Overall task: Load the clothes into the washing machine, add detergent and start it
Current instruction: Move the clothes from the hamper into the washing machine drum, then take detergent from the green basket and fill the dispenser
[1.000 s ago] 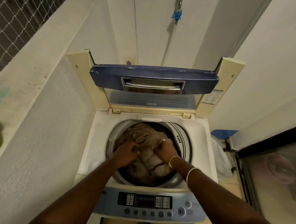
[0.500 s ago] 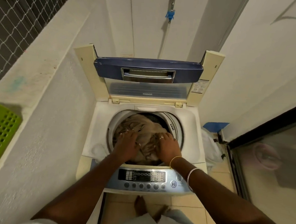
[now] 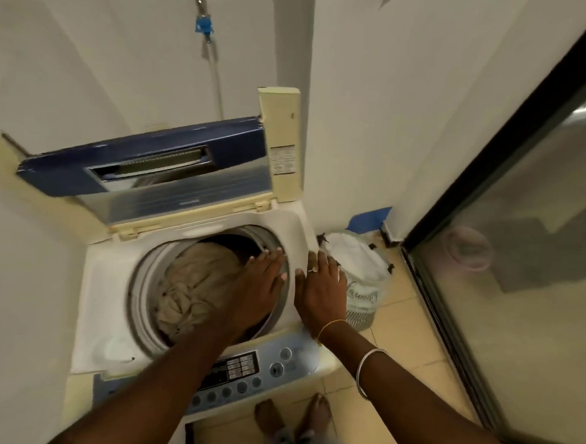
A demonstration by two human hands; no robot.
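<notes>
White walls (image 3: 89, 55) close round a narrow corner with a pale tiled floor (image 3: 404, 335) and a dark-framed glass door (image 3: 523, 253) on the right side. Both grips hold nothing. The left grip (image 3: 260, 288) is released, its fingers straight and the palm turned down over the right part of the drum (image 3: 139, 298). Whether it touches the cloth below or only the rim, one cannot tell. The right grip (image 3: 321, 292) is released also. It lies flat with straight fingers on the right edge of the washing machine (image 3: 108, 296), and its fingertips reach toward the white laundry bag (image 3: 364, 270), which stands on the floor just beside the machine. The clothes (image 3: 191, 284), a beige crumpled heap, are inside the drum and fill it nearly to the rim. The lid (image 3: 144, 168) stands upright behind the opening. The control panel (image 3: 241, 373) at the front is touched by no grip.

As a judgement, the loading step is well advanced or perhaps finished, because a big load already sits in the drum. Whether the bag holds more pieces is not clear, since only white fabric shows at its mouth. No detergent bottle, box or scoop is visible, so the detergent step seems not yet done. The lid is not yet closed and the starting remains, so roughly the first third of the task looks complete.
</notes>
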